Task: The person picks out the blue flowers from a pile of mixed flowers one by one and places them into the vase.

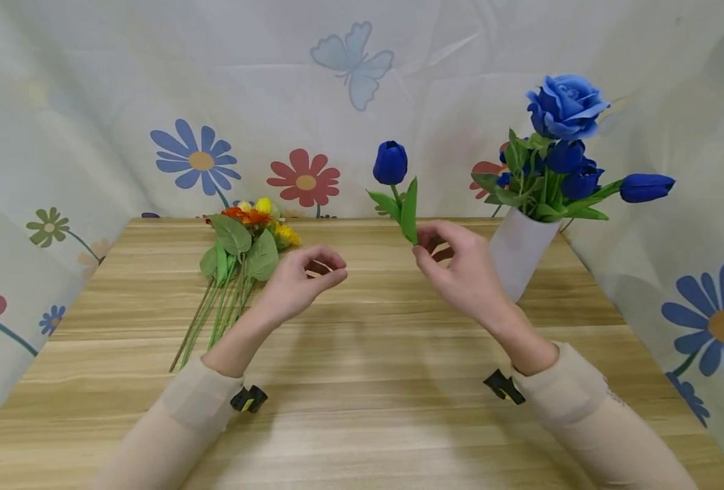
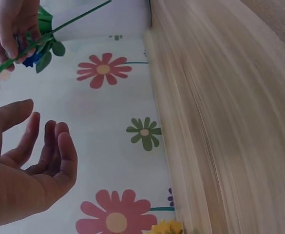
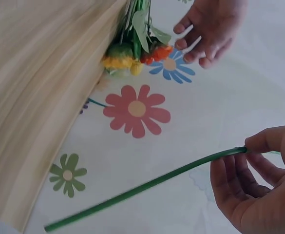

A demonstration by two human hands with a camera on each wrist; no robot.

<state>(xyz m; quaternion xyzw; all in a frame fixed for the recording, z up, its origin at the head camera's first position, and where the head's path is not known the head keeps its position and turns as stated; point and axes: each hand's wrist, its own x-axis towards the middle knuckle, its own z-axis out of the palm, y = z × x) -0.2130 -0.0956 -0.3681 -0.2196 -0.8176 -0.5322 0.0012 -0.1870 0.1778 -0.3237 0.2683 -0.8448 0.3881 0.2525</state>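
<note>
A blue artificial tulip (image 1: 390, 163) with green leaves stands upright in the air, its stem pinched between the thumb and fingers of my right hand (image 1: 460, 265). In the right wrist view the long green stem (image 3: 147, 185) runs down and away from that hand. My left hand (image 1: 303, 279) hovers over the table with loosely bent fingers and nothing in them. Just right of my right hand, a white vase (image 1: 521, 252) holds several blue tulips and a large blue rose (image 1: 567, 107). One tulip (image 1: 646, 188) leans far out to the right.
Beside my left hand lies a bunch of orange and yellow flowers (image 1: 254, 216) with broad leaves, stems toward me. They rest on a wooden table (image 1: 362, 408). A white cloth backdrop (image 1: 264, 88) printed with flowers and a butterfly surrounds the table's back and sides.
</note>
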